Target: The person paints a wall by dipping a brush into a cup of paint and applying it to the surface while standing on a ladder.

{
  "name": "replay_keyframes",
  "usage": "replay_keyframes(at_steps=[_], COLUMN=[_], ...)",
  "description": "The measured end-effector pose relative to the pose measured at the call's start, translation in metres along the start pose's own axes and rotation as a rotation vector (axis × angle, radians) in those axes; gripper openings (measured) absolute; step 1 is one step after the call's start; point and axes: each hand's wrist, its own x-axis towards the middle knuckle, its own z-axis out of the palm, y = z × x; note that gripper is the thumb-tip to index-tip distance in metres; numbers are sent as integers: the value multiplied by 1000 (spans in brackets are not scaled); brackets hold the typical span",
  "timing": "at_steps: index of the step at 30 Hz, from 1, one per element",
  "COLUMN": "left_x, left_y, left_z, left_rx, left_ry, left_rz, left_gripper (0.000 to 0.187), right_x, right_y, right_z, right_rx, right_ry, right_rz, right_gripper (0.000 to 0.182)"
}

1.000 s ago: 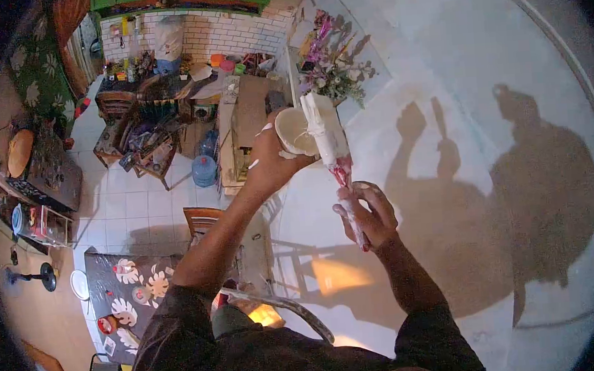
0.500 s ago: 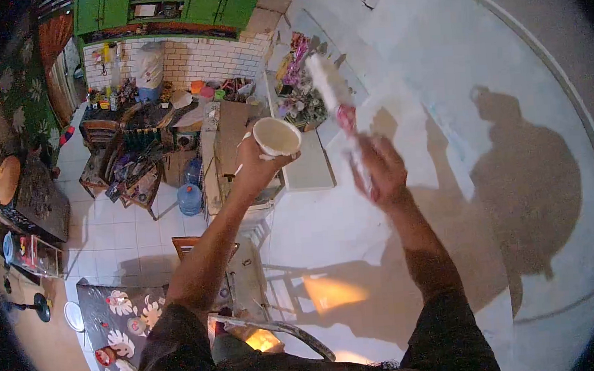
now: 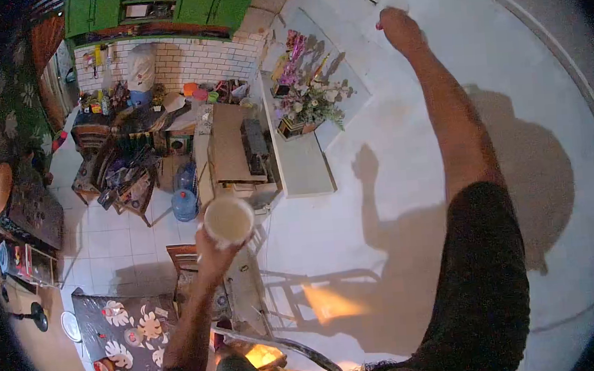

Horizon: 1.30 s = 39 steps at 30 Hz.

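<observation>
My left hand (image 3: 212, 252) is wrapped round a white cup (image 3: 229, 221) and keeps it upright, its mouth facing me. Pale, paint-like liquid shows inside. High up at the white wall (image 3: 404, 143), my outstretched right hand (image 3: 403, 32) is closed round a paintbrush (image 3: 379, 25). Only the pink end of its handle shows; the bristles are hidden or lost against the pale wall.
A ladder's top rail (image 3: 287, 345) curves close before my body. Left of the wall, a shelf (image 3: 302, 164) juts out below a flower arrangement (image 3: 312, 105). Far below are a patterned table (image 3: 130, 311), chairs (image 3: 128, 187) and a water jug (image 3: 185, 204).
My right hand has gone up and right along the wall with the paintbrush. The left hand has lowered the cup, bringing it nearer to me and away from the brush.
</observation>
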Motion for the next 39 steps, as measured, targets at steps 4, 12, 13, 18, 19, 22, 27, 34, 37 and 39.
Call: replay_keyframes(at_steps=[4,12,13,18,19,22,27,34,37,39], left_x=[-57,-118,-124,-151,-156,-164,-175,-168,-167,-176], left_y=[-50,-30,-31,-31,-36,-57,-72,-45,-31,-38], left_z=[-66,-87,-89,-100,-99,-100,-105,-102,-96,-94], left_rx=[354,340,342,481,477,220,423,321,517,327], left_ry=[61,202,207,263,258,278,339,312,291,414], left_rz=[92,-34,-40,-367,-380,-130,-116,-123,-40,-29], left_gripper=[78,82,82,94,94,102,105,108,93,87], right_x=[-4,64,71,88,83,58,26,20,50,65], right_y=[-23,42,61,88,91,80,41,4,50,80], right_z=[35,74,66,-29,-33,-24,11,34,39,23], right_rx=[-190,32,-29,-151,-74,-167,-162,156,125,-117], right_ry=[-158,40,81,230,333,153,-39,-149,-71,137], right_rz=[-96,95,90,151,-13,-4,-61,88,282,257], right_gripper=[13,31,33,24,24,30,30,41,42,39])
